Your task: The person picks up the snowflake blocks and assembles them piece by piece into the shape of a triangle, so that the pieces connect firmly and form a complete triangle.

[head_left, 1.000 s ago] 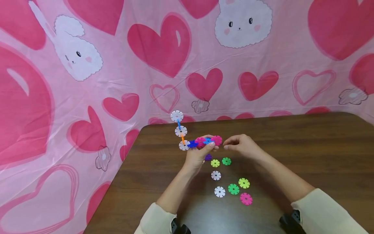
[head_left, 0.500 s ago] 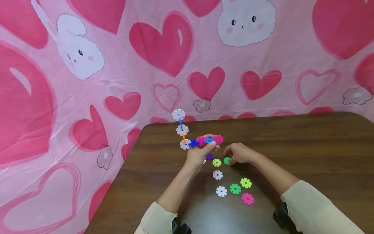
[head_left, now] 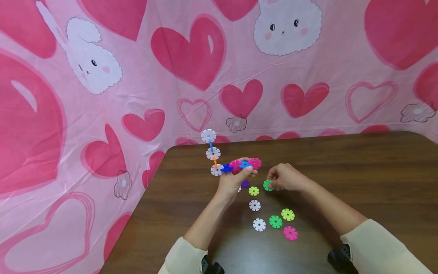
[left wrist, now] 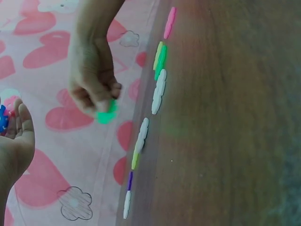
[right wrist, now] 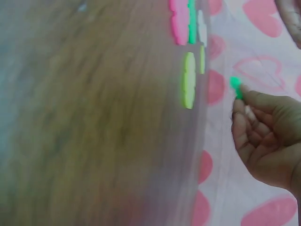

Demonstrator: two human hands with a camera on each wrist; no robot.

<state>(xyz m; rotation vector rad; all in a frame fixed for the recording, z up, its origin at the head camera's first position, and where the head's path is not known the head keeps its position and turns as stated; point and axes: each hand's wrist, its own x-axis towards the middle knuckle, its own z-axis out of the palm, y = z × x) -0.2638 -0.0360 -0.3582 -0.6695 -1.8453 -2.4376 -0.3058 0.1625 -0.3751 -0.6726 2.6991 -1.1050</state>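
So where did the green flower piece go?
In the head view the green piece is pinched in the right hand, lifted just off the table, right of the yellow-green piece.

Seven loose discs on table — one held, one joined chain, two hands

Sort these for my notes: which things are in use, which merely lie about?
In use: disc chain held by left hand; green disc pinched by right hand.
Lying about: yellow-green disc, white disc, pink disc, on table.
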